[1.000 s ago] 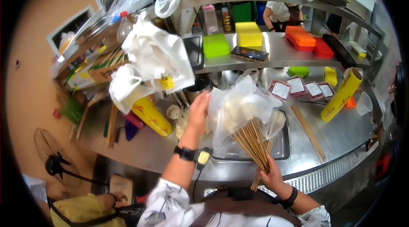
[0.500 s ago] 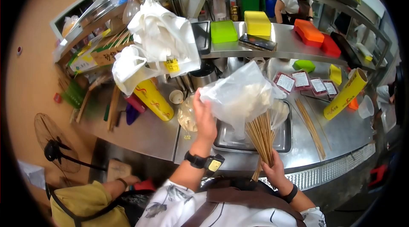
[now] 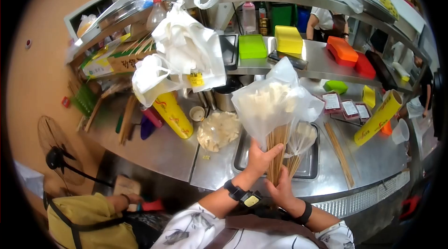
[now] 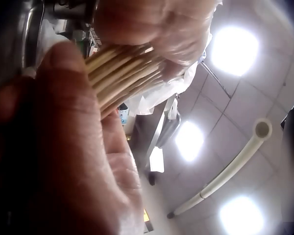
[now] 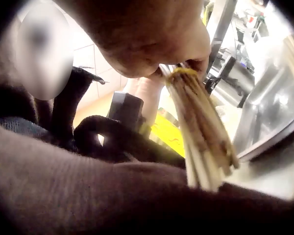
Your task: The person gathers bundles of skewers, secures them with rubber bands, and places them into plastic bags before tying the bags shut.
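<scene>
A bundle of thin wooden sticks stands nearly upright, its top covered by a clear plastic bag with pale food inside. My left hand grips the sticks just below the bag, thumb across them. Lower down, my right hand holds the same bundle. Sticks run between fingers in the left wrist view. A yellow band circles the stick ends in the right wrist view, below my right hand. Beside the bundle, a second bagged bunch is over the metal tray.
A bag of pale pieces and a yellow roll are at left. Loose sticks, wrapped packs and another yellow roll lie or stand at right. White bags hang at upper left. A person in yellow is at lower left.
My left hand has moved from the plastic bag's left side down to the sticks and now grips them. The bundle has turned more upright, and my right hand still holds it.
</scene>
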`<state>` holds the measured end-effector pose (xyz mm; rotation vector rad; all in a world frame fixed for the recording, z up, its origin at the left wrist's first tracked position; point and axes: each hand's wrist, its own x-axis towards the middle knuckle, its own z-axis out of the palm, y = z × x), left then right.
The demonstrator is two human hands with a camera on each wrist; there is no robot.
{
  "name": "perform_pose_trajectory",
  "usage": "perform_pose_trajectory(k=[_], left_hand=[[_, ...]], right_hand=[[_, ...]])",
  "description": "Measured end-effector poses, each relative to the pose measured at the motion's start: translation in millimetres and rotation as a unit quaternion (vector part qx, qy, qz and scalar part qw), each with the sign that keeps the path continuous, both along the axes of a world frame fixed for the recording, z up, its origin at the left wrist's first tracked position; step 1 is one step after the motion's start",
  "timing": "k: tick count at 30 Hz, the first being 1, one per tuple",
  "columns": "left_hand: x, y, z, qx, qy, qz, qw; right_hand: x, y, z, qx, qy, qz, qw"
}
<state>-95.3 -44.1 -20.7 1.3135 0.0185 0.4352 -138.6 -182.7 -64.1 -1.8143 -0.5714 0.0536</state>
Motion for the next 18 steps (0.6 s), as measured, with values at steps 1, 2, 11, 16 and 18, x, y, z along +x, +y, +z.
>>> perform_pose_trajectory(k=[1, 2, 11, 16, 18], left_hand=[[0, 3, -3, -0.017, 0.006, 0.000, 1.000], [0, 5, -5, -0.032, 0.013, -0.001, 0.999], [-11, 3, -8, -0.118, 0.063, -0.050, 0.990], [-12, 4, -32, -0.091, 0.053, 0.025, 0.994], [-14, 6, -29, -0.084, 0.071, 0.008, 0.994]], right_hand=[[2, -2, 1, -0.009, -0.030, 0.024, 0.999], [8, -9, 9, -0.004, -0.029, 0.018, 0.999], [127, -11, 121, -0.139, -0.426, -0.178, 0.876], [193, -11, 100, -0.131, -0.367, -0.232, 0.891], [182, -24, 123, -0.037, -0.438, -0.294, 0.848]])
